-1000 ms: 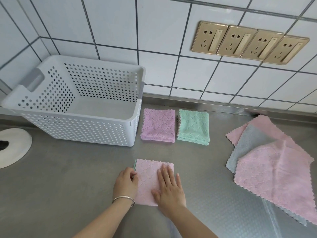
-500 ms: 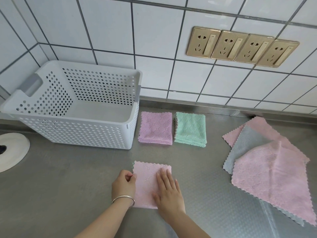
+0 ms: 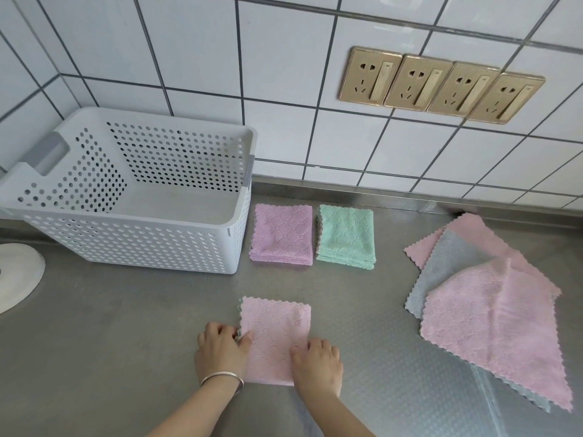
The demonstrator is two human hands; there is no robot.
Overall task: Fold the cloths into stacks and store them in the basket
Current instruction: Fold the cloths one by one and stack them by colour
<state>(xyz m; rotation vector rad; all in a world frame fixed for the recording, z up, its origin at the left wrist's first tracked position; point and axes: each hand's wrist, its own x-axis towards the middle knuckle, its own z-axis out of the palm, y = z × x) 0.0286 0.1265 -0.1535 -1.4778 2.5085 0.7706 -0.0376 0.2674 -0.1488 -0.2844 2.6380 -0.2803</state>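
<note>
We've got the folded pink cloth at lower centre, left hand gripping its left edge with curled fingers, right hand curled on its right edge; basket upper left.

steel counter, dimpled surface, low raised lip along the back. white tiled wall with dark grout behind it. 4 gold sockets in a row, upper right. white round object at left edge, partly cut off.
</note>
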